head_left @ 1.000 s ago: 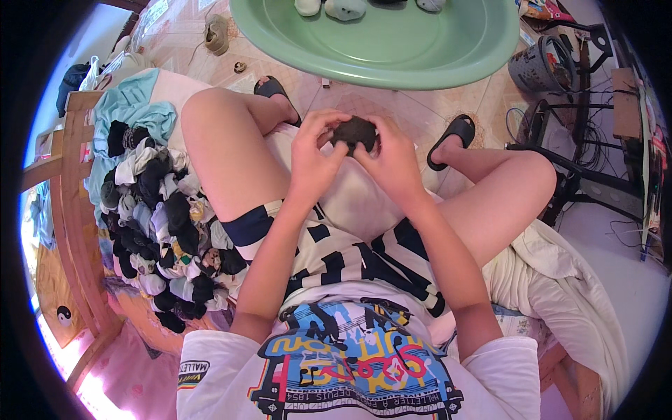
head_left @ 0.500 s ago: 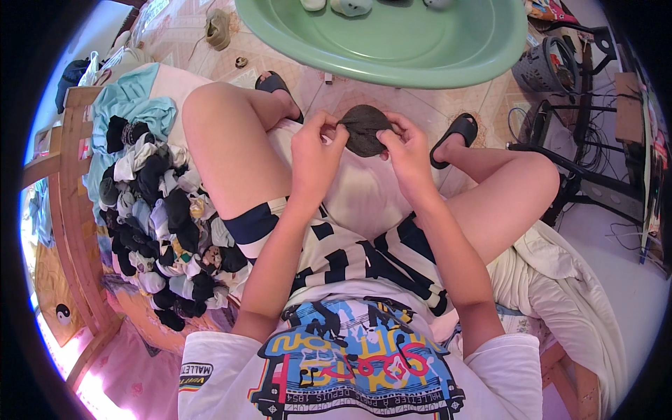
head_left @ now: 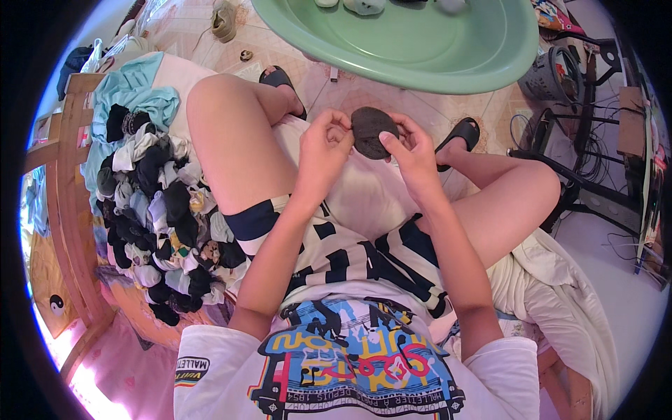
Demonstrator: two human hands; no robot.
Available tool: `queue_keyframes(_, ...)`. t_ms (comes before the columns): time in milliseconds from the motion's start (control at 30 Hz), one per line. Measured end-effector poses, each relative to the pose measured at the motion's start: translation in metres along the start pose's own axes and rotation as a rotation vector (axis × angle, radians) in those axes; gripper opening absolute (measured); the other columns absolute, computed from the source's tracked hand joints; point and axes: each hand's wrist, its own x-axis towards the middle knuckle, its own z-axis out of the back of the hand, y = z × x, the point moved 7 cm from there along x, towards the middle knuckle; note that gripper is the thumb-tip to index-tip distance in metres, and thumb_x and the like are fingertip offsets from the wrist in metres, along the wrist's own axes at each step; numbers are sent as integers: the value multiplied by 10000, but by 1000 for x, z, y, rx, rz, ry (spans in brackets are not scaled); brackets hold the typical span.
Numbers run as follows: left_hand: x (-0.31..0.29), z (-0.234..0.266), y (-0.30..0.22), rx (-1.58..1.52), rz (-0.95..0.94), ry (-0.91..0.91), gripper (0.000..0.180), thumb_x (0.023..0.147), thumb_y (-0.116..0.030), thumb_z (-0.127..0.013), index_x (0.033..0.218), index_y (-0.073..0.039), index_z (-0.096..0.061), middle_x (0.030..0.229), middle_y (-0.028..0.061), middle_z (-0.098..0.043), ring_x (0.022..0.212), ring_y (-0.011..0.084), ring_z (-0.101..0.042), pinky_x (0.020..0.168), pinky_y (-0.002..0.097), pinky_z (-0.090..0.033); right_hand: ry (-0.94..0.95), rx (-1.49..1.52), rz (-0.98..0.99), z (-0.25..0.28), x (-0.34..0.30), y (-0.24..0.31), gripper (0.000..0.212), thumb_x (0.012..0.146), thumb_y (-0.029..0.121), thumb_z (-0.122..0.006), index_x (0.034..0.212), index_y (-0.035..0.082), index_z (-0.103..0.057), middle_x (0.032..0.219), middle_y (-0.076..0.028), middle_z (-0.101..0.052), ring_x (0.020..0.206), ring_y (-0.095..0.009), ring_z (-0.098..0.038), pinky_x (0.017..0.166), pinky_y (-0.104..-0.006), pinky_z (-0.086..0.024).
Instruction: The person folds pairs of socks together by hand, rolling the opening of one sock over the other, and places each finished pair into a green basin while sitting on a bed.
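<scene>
Brown bundle [head_left: 365, 131] near green tub [head_left: 427, 52], now turned, looks neater; right hand [head_left: 417, 155] pinches it; left hand [head_left: 324, 148] at edge, grip hard to tell.

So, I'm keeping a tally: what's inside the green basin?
Parts of four small bundles show inside the green basin: white, pale blue-grey, dark and grey. The picture's top edge cuts off the rest, so anything farther back can't be seen.
</scene>
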Motion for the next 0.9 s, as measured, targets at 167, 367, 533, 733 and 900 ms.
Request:
queue_keyframes(167,0,-2,-9,22,-131,10,279,876,-23,-629,1141,24,-556,890,86,-665,751,130,-643,714,258,-528,-62,-148,141,1,6,5,393,899,190,-692,1204,-34,-586,1008,-50,-623,882,-100,-571,710,-227,-469)
queue_keyframes(367,-7,-13,-18,206,-206,38,443,807,-140,-724,1177,30,-550,877,180,-695,746,257,-698,724,336,-554,63,-458,281,-7,6,14,353,909,190,-666,1200,-7,-630,982,-72,-624,905,-135,-580,783,-267,-471)
queue_keyframes(533,-5,-11,-10,334,-130,121,440,795,-177,-738,1139,44,-575,817,188,-683,721,263,-692,669,339,-535,156,-396,237,-5,12,12,348,876,166,-697,1194,37,-642,972,-108,-628,876,-174,-598,764,-264,-473)
queue_keyframes(733,-1,5,-10,483,-52,-92,356,816,-182,-732,1065,40,-608,694,157,-672,619,182,-687,559,291,-497,-78,-785,294,0,5,28,345,795,166,-773,1070,5,-640,870,-102,-651,773,-140,-612,703,-248,-491)
queue_keyframes(900,-10,-3,-24,480,-133,-133,397,806,-245,-743,1010,60,-591,733,234,-659,703,368,-679,638,422,-531,-128,-538,118,5,7,2,330,786,92,-726,1077,-6,-606,853,-99,-680,717,-134,-627,676,-272,-512)
